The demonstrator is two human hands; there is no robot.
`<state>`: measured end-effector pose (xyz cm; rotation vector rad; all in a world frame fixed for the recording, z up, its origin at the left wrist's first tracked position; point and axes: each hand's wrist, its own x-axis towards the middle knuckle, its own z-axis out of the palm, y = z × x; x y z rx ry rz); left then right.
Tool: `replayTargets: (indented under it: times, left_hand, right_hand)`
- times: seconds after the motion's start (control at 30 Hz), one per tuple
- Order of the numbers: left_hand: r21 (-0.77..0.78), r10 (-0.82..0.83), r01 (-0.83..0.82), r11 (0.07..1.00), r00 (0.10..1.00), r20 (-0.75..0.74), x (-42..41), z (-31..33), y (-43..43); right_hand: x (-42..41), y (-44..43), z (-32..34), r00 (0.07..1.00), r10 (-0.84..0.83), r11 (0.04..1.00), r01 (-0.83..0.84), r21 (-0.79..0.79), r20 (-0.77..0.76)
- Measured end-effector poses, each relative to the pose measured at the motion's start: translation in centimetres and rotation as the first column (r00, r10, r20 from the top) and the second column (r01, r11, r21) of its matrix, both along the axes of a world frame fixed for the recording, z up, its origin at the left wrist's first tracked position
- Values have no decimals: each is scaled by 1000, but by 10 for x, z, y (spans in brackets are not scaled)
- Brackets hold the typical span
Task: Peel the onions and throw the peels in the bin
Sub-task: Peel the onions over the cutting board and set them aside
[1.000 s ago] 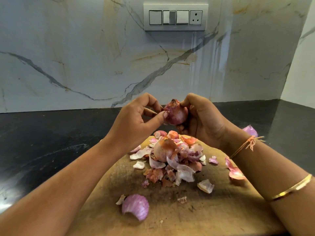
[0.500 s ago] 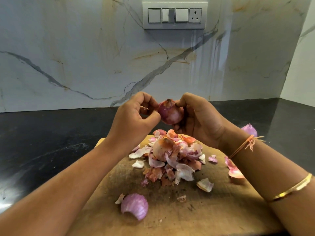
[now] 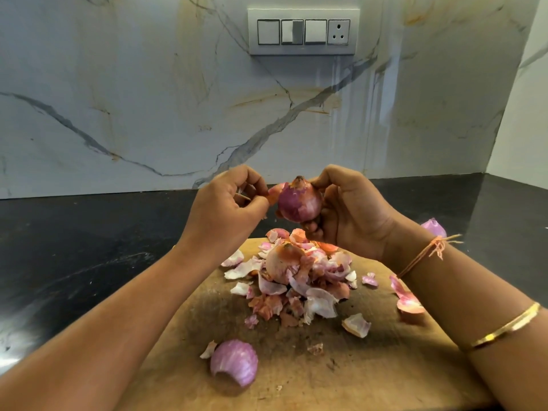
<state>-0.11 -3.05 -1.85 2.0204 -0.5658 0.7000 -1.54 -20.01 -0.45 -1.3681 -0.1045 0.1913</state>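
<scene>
Onion (image 3: 299,203) sits at the frame's centre, held above the board (image 3: 370,366) in the right hand (image 3: 350,209), whose fingers wrap it from behind and below. Left hand (image 3: 228,203) is just beside it, thumb and fingertips pinched on a flap of skin (image 3: 274,192) at the onion's left edge. Below them a heap of peels (image 3: 299,280) covers the board's far half, with a pale peeled onion (image 3: 281,262) lying in it. One curved purple shell (image 3: 234,361) lies nearer, lower centre. More peels (image 3: 407,301) lie at the board's right edge. Black counter (image 3: 89,247) surrounds the board below a marble wall (image 3: 148,99).
</scene>
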Motion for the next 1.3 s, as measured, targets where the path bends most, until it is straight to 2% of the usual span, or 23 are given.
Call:
replayTargets:
  times: [0.17,0.37,0.5,0.63,0.83,1.0,1.3]
  left_hand:
    - [159,106,-101,982,994,-22,2,1,5]
    - [225,122,-106,969,991,-58,1,1,5]
    - [146,54,-49,988,998,-29,-1,2,3]
    - [63,-54,60,996,994,-93,-6,1,-1]
    - [-3,-169,170,986,977,-133,-6,1,-2]
    - [-53,-207,201,978,968,-144,-5,1,-1]
    - [-130,-218,203,971,969,-118,-3,1,0]
  right_hand:
    - [0,-4,2,999,-40,997,40,68,1]
    - [1,-6,3,996,-94,991,94,99,-1]
    - [-1,-5,3,999,-42,995,44,93,-24]
    - [-3,-2,2,999,29,996,-25,90,-39]
    - [-2,-2,2,998,40,993,-35,115,-48]
    - [-7,-1,3,993,115,989,-116,94,7]
    - [-6,-2,2,998,55,998,-55,40,-2]
